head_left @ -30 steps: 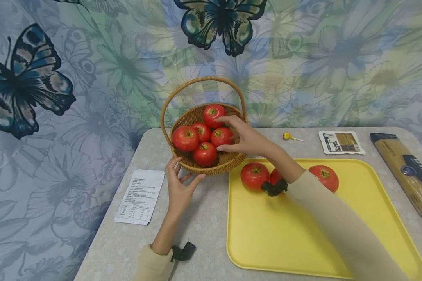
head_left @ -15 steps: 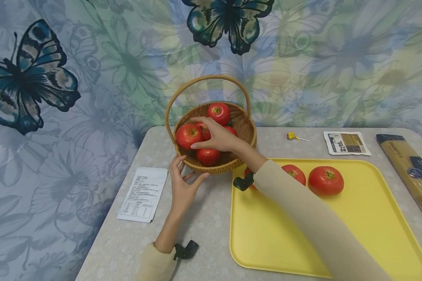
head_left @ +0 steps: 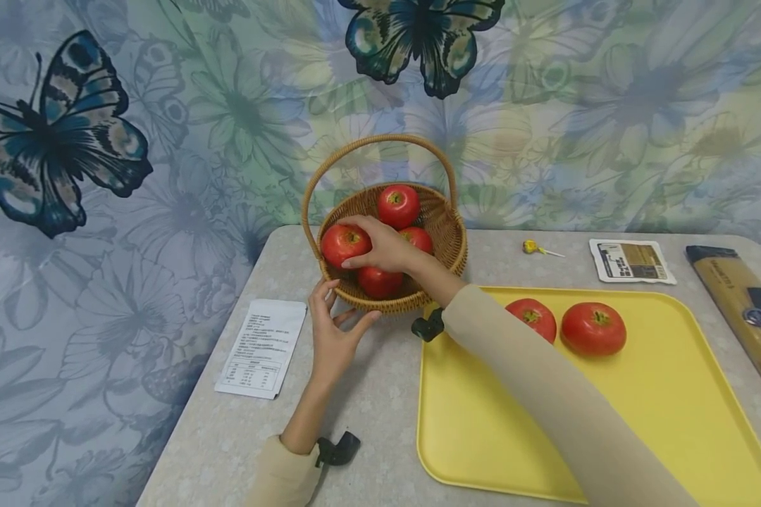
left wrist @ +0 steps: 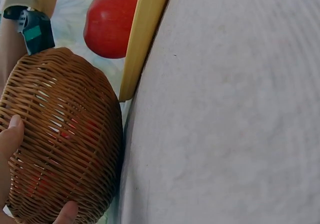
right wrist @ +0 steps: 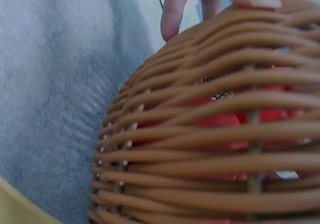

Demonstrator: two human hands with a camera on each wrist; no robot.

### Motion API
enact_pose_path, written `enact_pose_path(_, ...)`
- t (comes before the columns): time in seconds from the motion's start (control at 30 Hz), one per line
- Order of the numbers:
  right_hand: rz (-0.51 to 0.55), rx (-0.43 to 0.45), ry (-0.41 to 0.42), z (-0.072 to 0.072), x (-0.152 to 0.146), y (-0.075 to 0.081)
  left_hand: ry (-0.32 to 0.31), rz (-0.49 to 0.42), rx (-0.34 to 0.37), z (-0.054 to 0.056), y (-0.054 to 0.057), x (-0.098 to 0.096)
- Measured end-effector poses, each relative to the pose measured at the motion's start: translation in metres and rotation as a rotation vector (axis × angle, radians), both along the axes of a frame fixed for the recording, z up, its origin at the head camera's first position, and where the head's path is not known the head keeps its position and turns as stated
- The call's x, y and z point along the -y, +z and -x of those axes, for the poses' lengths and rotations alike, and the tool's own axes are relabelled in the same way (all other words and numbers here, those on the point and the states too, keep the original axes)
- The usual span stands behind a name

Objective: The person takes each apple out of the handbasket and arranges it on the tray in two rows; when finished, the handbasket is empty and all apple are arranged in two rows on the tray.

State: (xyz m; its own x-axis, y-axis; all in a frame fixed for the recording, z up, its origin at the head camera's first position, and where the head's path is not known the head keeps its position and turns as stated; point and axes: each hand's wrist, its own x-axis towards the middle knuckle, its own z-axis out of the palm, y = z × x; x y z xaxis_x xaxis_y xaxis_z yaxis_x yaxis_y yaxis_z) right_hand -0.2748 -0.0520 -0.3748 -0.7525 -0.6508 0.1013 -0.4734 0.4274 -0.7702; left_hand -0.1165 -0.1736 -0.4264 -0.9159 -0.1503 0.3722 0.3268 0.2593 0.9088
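Note:
A wicker basket (head_left: pixel 398 304) with a tall arched handle stands tilted toward me, several red apples inside. At its front left my left hand (head_left: pixel 333 345) steadies it, thumb and fingers spread on the wicker. In the left wrist view those fingertips touch the outer weave of the basket (left wrist: pixel 65 124). Inside the rim my right hand (head_left: pixel 383 246) curls its thumb and fingers round the leftmost apple (head_left: pixel 344 245). Another apple (head_left: pixel 398 205) sits at the back of the basket. The right wrist view shows mostly the basket's weave (right wrist: pixel 200 159), with left-hand fingers above it.
A yellow tray (head_left: pixel 564 422) lies to the right, bearing apples (head_left: pixel 592 328), partly covered by my right sleeve. A white printed packet (head_left: pixel 261 348) is at the left. Behind the tray lie a lollipop (head_left: pixel 531 247), a flat pouch (head_left: pixel 631 261) and a spaghetti pack (head_left: pixel 738 303).
My right hand has moved left across the basket, from its right side to the leftmost apple. The left hand keeps its hold on the basket. The head view has shifted slightly.

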Motion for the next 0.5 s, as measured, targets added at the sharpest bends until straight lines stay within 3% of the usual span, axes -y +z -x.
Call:
enact_pose_path(0.1,0.002,-0.005,-0.006,0.001,0.001,0.001,-0.001,0.003,-0.005,0.0,0.0,0.0)
enact_pose_path(0.27,0.014,-0.085,-0.021,0.002,-0.002,0.001,0.003,0.013,-0.005,0.0,0.0,-0.001)
enact_pose_path(0.5,0.052,-0.159,-0.015,-0.004,-0.023,0.01,0.011,0.034,0.007,-0.001,-0.001,-0.001)
